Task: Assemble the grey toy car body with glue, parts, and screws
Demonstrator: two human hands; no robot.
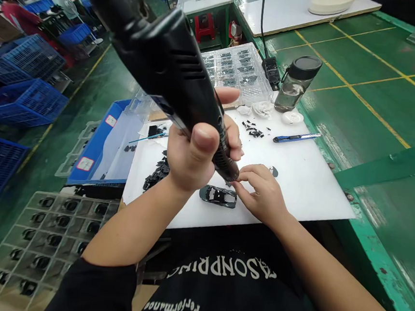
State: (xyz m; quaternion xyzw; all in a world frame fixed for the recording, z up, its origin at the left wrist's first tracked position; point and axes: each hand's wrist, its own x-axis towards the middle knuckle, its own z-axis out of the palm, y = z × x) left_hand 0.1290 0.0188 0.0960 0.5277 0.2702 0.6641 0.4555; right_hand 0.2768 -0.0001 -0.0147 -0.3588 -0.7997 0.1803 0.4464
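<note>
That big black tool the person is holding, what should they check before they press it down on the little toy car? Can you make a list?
1. Grip on the tool: the left hand is wrapped around the black electric screwdriver. Ok.
2. Tip on the right spot: the tip is hidden behind the fingers. Cannot tell.
3. Small part steady: the right hand pinches something tiny by the tip; too small to see. Cannot tell.
4. Toy car body within reach: it lies on the white board, just beside the right hand. Ok.
5. Utility knife out of the way: it lies farther back on the board. Ok.
6. Black scraps: a pile lies close by the left wrist. Not ok.
</note>
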